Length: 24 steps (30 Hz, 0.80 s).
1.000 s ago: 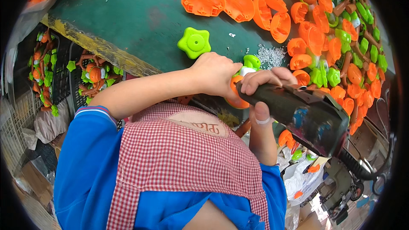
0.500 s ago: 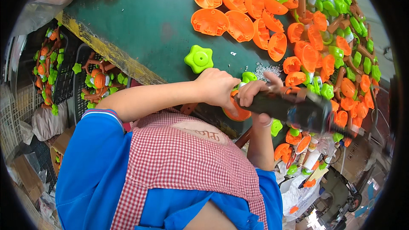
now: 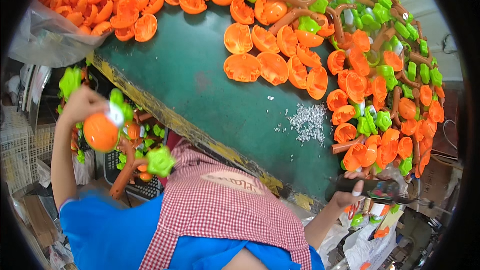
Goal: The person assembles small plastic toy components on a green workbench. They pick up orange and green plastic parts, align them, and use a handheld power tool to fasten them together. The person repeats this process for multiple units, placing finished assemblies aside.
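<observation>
Out at the left, beyond the table edge, my left hand [image 3: 86, 104] is closed on a plastic toy. Its round orange body [image 3: 101, 132] hangs below my fingers, with brown tube arms [image 3: 131, 162] and a bright green star-shaped knob [image 3: 161, 161] trailing to the right. My fingertips are partly hidden against the toy. Near the table's right corner my right hand [image 3: 346, 196] grips a black electric screwdriver [image 3: 372, 188], which lies roughly level. Small silver screws [image 3: 308, 122] are heaped on the green tabletop [image 3: 200, 105].
Orange half shells [image 3: 272, 67] lie in rows on the table. Brown tubes and green parts [image 3: 367, 120] pile up along its right side. A clear plastic bag [image 3: 47, 45] holds more shells at the far left. Dark crates [image 3: 142, 187] with finished-looking toys stand below the left edge.
My left hand has carried the toy from the table's near edge leftward, over the crates. My right hand has drawn the screwdriver away to the right. The view has shifted too.
</observation>
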### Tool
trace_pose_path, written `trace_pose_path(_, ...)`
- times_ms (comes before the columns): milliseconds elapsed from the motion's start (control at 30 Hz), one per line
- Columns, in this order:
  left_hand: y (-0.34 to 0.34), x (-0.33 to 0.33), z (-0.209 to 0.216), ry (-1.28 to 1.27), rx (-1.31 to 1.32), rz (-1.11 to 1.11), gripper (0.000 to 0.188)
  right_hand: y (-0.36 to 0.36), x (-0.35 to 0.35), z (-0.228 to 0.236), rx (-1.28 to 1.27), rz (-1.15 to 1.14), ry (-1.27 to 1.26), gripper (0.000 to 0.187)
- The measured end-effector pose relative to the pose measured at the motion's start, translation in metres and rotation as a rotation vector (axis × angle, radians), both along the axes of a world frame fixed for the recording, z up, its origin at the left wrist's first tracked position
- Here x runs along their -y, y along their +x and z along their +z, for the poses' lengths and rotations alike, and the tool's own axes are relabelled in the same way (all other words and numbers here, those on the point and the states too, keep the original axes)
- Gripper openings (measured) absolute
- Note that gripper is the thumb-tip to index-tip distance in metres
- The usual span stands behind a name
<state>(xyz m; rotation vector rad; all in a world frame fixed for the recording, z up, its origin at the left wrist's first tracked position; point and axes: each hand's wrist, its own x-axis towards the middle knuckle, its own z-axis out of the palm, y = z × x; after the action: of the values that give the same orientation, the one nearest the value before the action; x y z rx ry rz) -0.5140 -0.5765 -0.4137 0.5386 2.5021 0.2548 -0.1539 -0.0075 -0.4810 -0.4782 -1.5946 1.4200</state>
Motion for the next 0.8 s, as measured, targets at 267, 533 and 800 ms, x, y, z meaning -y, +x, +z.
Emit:
trace_pose_path(267,-0.009,-0.174,-0.052,0.286,-0.431,-0.393,0.043,0.034,-0.014,-0.046,0.111,-0.390,0.074,0.027)
trace_pose_path(533,-0.083,-0.460,-0.046,0.745,-0.841,-0.699,0.050,0.027,-0.015,-0.030,0.241,-0.872,0.369,0.053)
trace_pose_path(800,-0.135,-0.653,-0.027,0.459,-1.147,-0.763,0.018,-0.042,-0.016,-0.027,0.414,-0.407,0.940,0.028)
